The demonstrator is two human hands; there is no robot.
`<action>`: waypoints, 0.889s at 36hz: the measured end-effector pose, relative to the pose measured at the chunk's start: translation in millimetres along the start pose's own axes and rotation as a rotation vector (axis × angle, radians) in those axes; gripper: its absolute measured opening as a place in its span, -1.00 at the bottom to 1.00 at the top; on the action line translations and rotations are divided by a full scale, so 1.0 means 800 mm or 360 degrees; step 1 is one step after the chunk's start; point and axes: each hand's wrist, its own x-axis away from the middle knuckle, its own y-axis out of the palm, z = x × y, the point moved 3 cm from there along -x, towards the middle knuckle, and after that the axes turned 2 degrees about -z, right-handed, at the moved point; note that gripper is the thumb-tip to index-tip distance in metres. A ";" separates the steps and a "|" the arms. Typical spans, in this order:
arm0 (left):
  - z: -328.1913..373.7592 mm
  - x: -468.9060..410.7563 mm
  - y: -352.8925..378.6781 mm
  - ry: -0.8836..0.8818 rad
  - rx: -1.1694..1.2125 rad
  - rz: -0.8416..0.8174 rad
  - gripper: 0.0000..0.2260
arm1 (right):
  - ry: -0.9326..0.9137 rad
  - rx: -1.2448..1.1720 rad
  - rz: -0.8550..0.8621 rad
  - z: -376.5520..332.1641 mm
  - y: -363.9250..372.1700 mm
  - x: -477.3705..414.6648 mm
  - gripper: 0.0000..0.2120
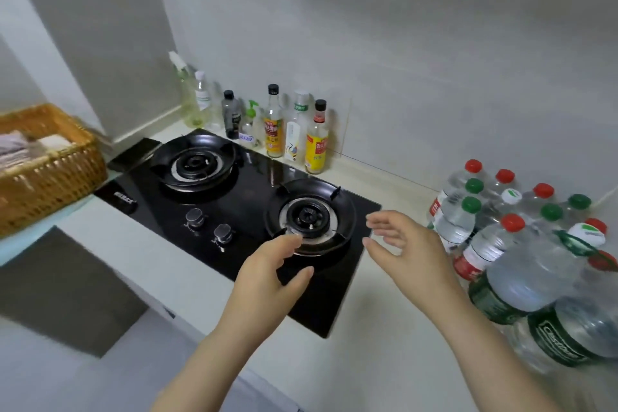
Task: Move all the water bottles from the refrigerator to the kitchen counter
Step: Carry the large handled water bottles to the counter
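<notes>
Several clear water bottles (521,244) with red, green and white caps stand packed together on the white kitchen counter (384,354) at the right. My left hand (267,278) hovers over the front edge of the stove, fingers loosely curled and holding nothing. My right hand (404,244) is held just left of the bottles, fingers spread and empty, not touching them. The refrigerator is out of view.
A black two-burner gas stove (240,211) fills the counter's middle, with two knobs (209,226) at its front. Sauce and oil bottles (277,125) line the wall behind it. A wicker basket (46,164) with cloths sits at the left.
</notes>
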 end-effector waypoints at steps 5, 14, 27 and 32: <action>-0.010 0.010 -0.031 -0.0174 -0.0079 0.0259 -0.64 | -0.0158 -0.0140 -0.0263 -0.027 0.040 -0.044 -0.71; -0.023 0.056 -0.073 -0.0530 -0.0205 0.0781 -0.67 | -0.0548 -0.0215 -0.0745 -0.083 0.118 -0.078 -0.72; -0.032 0.229 -0.150 -0.0964 -0.0324 0.1306 -0.62 | -0.1007 -0.0387 -0.1302 -0.213 0.237 0.010 -0.73; -0.029 0.324 -0.183 -0.1099 -0.0372 0.1589 -0.62 | -0.1226 -0.0376 -0.1511 -0.279 0.281 0.089 -0.69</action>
